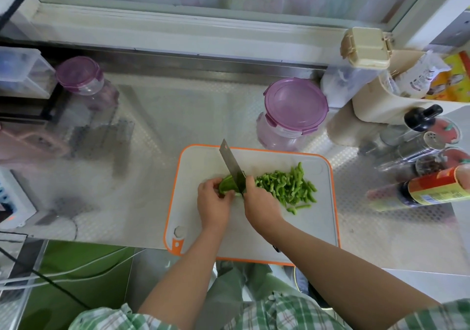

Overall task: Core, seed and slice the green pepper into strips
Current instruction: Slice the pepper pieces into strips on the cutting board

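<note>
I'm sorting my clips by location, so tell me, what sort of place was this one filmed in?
Probably a home kitchen: a knife slices a green pepper on a cutting board, which lies on a metal counter, with a sauce bottle and spice jars to the right.
</note>
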`<state>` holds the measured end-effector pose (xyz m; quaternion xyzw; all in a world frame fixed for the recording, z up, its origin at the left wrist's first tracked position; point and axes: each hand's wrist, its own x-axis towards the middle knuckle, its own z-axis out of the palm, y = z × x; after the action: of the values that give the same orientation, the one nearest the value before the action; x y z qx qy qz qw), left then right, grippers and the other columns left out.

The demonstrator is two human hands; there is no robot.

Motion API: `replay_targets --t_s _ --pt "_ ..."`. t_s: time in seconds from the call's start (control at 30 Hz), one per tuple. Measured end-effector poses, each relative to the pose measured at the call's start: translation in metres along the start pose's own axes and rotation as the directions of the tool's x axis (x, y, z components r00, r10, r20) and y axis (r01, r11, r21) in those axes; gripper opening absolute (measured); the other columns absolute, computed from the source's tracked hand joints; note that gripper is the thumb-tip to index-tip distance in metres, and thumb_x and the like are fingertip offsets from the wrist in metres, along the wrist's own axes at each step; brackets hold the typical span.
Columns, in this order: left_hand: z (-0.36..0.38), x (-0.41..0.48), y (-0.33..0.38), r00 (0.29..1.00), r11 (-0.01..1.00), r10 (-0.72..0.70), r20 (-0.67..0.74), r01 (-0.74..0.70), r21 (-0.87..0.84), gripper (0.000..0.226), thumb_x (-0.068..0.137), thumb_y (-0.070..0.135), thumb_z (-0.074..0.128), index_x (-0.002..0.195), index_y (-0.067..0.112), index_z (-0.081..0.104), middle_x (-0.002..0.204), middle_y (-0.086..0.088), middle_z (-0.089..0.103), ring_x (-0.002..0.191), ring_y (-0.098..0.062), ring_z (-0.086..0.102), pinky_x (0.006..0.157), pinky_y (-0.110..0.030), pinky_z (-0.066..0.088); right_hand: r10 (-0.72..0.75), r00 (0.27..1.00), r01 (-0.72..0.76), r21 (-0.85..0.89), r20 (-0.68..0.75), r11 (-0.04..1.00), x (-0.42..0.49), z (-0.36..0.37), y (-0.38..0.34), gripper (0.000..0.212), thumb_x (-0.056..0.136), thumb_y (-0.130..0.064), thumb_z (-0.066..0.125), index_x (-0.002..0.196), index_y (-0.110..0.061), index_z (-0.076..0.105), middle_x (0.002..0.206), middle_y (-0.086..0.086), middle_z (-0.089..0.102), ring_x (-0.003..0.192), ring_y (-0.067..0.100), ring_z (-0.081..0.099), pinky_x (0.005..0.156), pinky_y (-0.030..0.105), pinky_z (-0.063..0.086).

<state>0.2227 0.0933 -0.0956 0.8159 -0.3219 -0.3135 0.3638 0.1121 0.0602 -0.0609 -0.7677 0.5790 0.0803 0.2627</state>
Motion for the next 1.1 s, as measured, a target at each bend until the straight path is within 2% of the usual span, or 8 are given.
replay_targets --t_s 0.1,0.2,0.37,0.6,0.7,0.9,1.03,1.1 --pt "-0.006 0.01 0.0 0.999 1.0 -0.025 0.025 0.025 -0.011 0.035 0.074 0.009 0.08 0.106 0.011 0.066 0.106 -0.01 0.063 0.085 -0.023 0.062 0.08 -0.03 0.049 0.001 1.0 -0.001 0.01 0.007 1.0 -0.001 0.0 0.002 0.036 0.096 -0.005 0.04 0.129 -0.011 0.029 0.089 0.012 0.062 0.078 0.034 0.061 0.058 0.035 0.035" --pt "-0.01 0.014 -0.003 0.995 1.0 -0.022 0.093 0.021 0.013 0.033 0.073 0.011 0.081 0.104 0.014 0.069 0.101 -0.008 0.068 0.079 -0.018 0.062 0.074 -0.025 0.048 0.006 1.0 -0.006 0.083 0.001 0.997 -0.001 -0.003 0.004 0.022 0.098 -0.01 0.039 0.12 -0.01 0.033 0.078 0.009 0.053 0.069 0.032 0.051 0.056 0.035 0.034" --pt "-0.006 0.009 -0.005 0.994 0.999 -0.033 0.104 0.036 -0.024 0.033 0.073 0.011 0.082 0.104 0.013 0.07 0.097 -0.009 0.072 0.082 -0.023 0.067 0.079 -0.033 0.054 -0.053 0.993 0.072 0.198 -0.101 0.978 -0.005 -0.01 0.01 0.017 0.101 -0.02 0.037 0.114 -0.009 0.037 0.072 0.007 0.053 0.064 0.031 0.055 0.048 0.033 0.031" --pt "-0.006 0.011 -0.004 0.993 0.998 -0.027 0.113 0.032 -0.047 0.03 0.075 0.009 0.08 0.104 0.011 0.073 0.092 -0.007 0.074 0.082 -0.022 0.068 0.077 -0.027 0.051 -0.101 0.992 0.112 0.154 -0.081 0.982 -0.005 -0.011 0.008 0.016 0.101 -0.02 0.037 0.114 -0.011 0.035 0.074 0.007 0.053 0.065 0.032 0.053 0.05 0.034 0.032" --pt "-0.005 0.011 -0.005 0.994 0.998 -0.033 0.107 0.039 -0.051 0.032 0.075 0.01 0.081 0.106 0.012 0.072 0.095 -0.007 0.073 0.084 -0.022 0.068 0.079 -0.029 0.053 -0.08 0.994 0.09 0.161 -0.071 0.983 -0.004 -0.009 0.005 0.015 0.1 -0.019 0.037 0.114 -0.011 0.035 0.075 0.007 0.053 0.067 0.034 0.056 0.053 0.035 0.037" --pt "-0.005 0.013 -0.006 0.993 0.997 -0.026 0.114 0.035 -0.072 0.032 0.074 0.01 0.081 0.105 0.012 0.072 0.094 -0.006 0.073 0.083 -0.021 0.068 0.08 -0.031 0.054 -0.084 0.993 0.1 0.193 -0.087 0.976 -0.001 -0.011 0.004 0.018 0.1 -0.019 0.038 0.116 -0.011 0.036 0.076 0.011 0.058 0.068 0.034 0.058 0.052 0.036 0.037" --pt "-0.005 0.013 -0.006 0.994 0.999 0.002 0.109 0.002 -0.037 0.029 0.073 0.011 0.082 0.101 0.013 0.073 0.091 -0.005 0.072 0.076 -0.017 0.066 0.07 -0.021 0.048 -0.071 0.996 0.08 0.157 -0.059 0.984 -0.002 -0.009 0.002 0.021 0.1 -0.018 0.037 0.12 -0.012 0.034 0.082 0.012 0.061 0.071 0.034 0.059 0.053 0.035 0.04" --pt "-0.003 0.016 -0.012 0.994 1.0 0.02 0.109 -0.02 -0.009 0.031 0.071 0.015 0.083 0.101 0.015 0.073 0.094 -0.007 0.07 0.076 -0.016 0.067 0.07 -0.022 0.051 -0.07 0.996 0.077 0.156 -0.053 0.985 -0.002 -0.008 0.001 0.022 0.1 -0.018 0.037 0.121 -0.011 0.035 0.083 0.013 0.062 0.072 0.034 0.059 0.053 0.035 0.038"
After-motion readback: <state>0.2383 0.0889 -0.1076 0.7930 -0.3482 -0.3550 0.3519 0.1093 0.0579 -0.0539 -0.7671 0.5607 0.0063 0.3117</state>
